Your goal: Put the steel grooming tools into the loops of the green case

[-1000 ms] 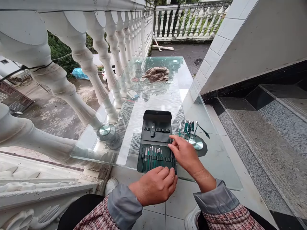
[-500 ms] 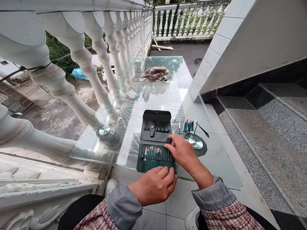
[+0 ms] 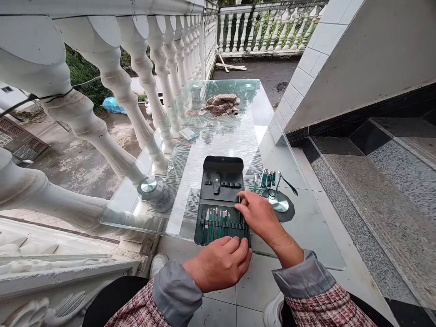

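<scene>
A black manicure case (image 3: 222,194) lies unfolded at the near end of the glass table. Several green-handled nail tools (image 3: 220,222) stand in a row under the loops of its lower panel. My left hand (image 3: 221,263) is closed on the case's lower right corner, its fingertips on the edge. At the case's right side, my right hand (image 3: 260,218) pinches a slim dark tool (image 3: 240,215) between thumb and forefinger; its lower part is hidden. The upper panel has bare loops and a small snapped holder (image 3: 216,183).
Right of the case lie nail clippers (image 3: 267,178), scissors (image 3: 268,192) and cuticle nippers (image 3: 286,182). A brown cloth (image 3: 221,105) and a small card packet (image 3: 187,133) rest farther back on the glass table (image 3: 306,236). White balusters (image 3: 105,95) run along the left, stone steps (image 3: 368,190) along the right.
</scene>
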The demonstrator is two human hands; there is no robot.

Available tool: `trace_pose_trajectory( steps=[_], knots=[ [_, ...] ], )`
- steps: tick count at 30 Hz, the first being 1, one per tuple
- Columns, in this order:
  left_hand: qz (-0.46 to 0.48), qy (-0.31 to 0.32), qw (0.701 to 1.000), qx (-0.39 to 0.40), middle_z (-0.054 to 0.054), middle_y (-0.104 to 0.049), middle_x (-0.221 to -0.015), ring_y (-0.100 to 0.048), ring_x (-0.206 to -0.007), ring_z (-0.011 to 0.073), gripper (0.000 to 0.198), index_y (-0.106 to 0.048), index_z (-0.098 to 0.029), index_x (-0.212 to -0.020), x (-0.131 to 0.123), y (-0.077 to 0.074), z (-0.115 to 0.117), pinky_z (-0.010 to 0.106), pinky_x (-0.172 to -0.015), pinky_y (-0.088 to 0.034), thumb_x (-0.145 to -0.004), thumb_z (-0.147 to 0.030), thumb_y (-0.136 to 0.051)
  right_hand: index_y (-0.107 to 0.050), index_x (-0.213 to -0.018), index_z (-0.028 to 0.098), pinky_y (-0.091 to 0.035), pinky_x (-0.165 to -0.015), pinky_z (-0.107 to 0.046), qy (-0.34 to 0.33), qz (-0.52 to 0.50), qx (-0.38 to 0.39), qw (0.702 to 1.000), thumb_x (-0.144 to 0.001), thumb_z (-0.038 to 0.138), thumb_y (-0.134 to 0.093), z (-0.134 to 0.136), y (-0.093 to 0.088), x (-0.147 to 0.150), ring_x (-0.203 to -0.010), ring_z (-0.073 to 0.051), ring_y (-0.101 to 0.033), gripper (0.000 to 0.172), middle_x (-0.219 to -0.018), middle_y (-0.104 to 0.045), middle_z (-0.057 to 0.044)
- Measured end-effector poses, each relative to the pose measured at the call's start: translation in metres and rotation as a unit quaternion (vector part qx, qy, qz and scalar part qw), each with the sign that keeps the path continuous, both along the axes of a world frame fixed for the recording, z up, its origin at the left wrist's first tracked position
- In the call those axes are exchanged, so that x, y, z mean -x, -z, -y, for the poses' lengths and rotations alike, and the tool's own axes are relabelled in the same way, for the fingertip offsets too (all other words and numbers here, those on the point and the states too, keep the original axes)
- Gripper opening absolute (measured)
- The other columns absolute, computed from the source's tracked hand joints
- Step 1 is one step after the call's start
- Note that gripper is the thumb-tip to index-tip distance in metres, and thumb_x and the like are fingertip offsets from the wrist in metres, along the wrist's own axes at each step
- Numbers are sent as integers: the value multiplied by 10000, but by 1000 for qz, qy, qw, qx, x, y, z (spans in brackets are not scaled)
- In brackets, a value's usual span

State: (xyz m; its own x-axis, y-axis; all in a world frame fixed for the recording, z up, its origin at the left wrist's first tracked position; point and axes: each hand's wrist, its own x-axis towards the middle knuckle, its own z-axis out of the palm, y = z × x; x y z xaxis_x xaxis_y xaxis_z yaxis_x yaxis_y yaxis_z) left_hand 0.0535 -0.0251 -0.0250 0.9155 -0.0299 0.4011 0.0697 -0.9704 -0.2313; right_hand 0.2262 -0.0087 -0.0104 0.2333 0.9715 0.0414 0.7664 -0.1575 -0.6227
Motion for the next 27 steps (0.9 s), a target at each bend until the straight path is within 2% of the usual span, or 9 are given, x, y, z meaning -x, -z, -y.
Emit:
trace_pose_trajectory(
  steps=[6,11,15,21,27],
  knots=[
    [-20,-5,1000,-8,150,-624,-1082,-597,-858,174,255,-595,-80,-1087,0,0,1,312,-731,-498,-893,-140,-442,-551,-894,214,-388,-624,-277,68,-175,-43,981,-732,292,-529,-1,-2,7,-606,-139,-529,181,-645,-572,32],
    [5,-4,1000,-3,134,-640,-1052,-600,-846,180,248,-615,-79,-1061,0,-1,1,307,-717,-500,-884,-138,-452,-552,-867,205,-403,-607,-282,87,-242,-38,966,-688,350,-561,-2,1,9,-599,-144,-538,230,-648,-589,18],
    [15,-3,1000,-3,130,-645,-1036,-602,-838,184,244,-622,-75,-1051,-1,-2,0,304,-705,-501,-878,-138,-461,-558,-874,207,-391,-598,-282,91,-231,-17,969,-692,357,-555,-4,5,12,-579,-144,-526,237,-629,-599,21],
    [13,-2,1000,-3,125,-645,-1036,-599,-834,178,244,-623,-78,-1050,-1,-3,0,301,-709,-498,-879,-139,-460,-579,-866,203,-365,-593,-277,94,-148,2,984,-698,336,-554,-7,5,12,-564,-149,-519,216,-550,-567,39],
    [16,-1,1000,1,125,-642,-1045,-593,-840,181,235,-621,-81,-1048,-1,0,0,303,-710,-492,-879,-148,-472,-611,-903,192,-367,-617,-273,68,-101,11,993,-715,276,-532,-9,2,12,-604,-152,-527,221,-603,-593,20]
  ],
)
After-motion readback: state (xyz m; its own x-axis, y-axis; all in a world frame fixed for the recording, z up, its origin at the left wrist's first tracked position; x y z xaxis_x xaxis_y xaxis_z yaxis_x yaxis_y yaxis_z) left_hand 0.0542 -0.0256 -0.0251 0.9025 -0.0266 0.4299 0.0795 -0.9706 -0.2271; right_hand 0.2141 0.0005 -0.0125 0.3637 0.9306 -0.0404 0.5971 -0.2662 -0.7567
